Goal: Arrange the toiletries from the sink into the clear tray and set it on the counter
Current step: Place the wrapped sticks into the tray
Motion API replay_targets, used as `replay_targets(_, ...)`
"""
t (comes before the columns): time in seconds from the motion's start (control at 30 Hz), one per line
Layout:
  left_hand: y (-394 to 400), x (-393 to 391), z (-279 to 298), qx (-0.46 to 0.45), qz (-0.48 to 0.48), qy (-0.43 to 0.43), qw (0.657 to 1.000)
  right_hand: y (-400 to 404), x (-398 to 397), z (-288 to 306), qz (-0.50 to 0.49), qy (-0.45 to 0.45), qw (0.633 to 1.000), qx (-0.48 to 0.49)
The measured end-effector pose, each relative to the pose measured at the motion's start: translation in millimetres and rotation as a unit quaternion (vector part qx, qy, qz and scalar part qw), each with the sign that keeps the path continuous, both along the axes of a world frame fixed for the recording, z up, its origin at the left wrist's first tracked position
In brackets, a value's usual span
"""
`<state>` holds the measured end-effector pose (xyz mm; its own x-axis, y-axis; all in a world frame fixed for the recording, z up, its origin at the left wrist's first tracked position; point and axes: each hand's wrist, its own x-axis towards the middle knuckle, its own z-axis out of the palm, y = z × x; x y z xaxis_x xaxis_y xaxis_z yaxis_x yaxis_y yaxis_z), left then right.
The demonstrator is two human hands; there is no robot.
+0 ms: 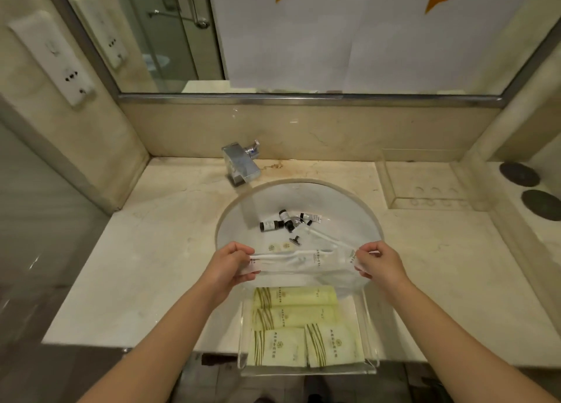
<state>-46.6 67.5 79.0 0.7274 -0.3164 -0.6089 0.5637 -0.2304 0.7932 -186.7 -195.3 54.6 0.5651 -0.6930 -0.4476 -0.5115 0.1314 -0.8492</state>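
Clear toothbrush packets [303, 260] pinched at both ends: left hand [230, 263] on left end, right hand [379, 264] on right. Long axis crosswise, over sink [349, 202]. Clear tray [368, 320] just below hands, on worktop [151, 250] front edge. Small bottles [285, 220] left in sink beyond.

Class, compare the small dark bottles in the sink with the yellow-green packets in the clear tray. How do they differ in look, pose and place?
The dark bottles are small, round and nearly black with white labels; the yellow-green packets are flat, pale and striped at one end. The bottles lie scattered at odd angles in the sink; the packets lie neatly in rows in the clear tray. Both kinds are lying down, not upright.
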Motion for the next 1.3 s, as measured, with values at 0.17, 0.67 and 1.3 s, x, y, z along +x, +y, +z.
replay_targets(0.17,9.2,-25.8,-3.9,0.035,-0.045,-0.012,0.998,1.5,-22.4,6.1,0.009,-0.039,0.999,0.022)
replay_targets(0.67,14.7,-60.5,-35.8,0.245,-0.283,-0.157,0.914,18.8,-40.4,-2.3,0.14,-0.021,0.989,0.034)
replay_targets(1.3,12.8,-71.2,-62.1,0.352,-0.341,-0.46,0.74,50.1,-12.5,-27.0,0.34,0.126,0.895,-0.26)
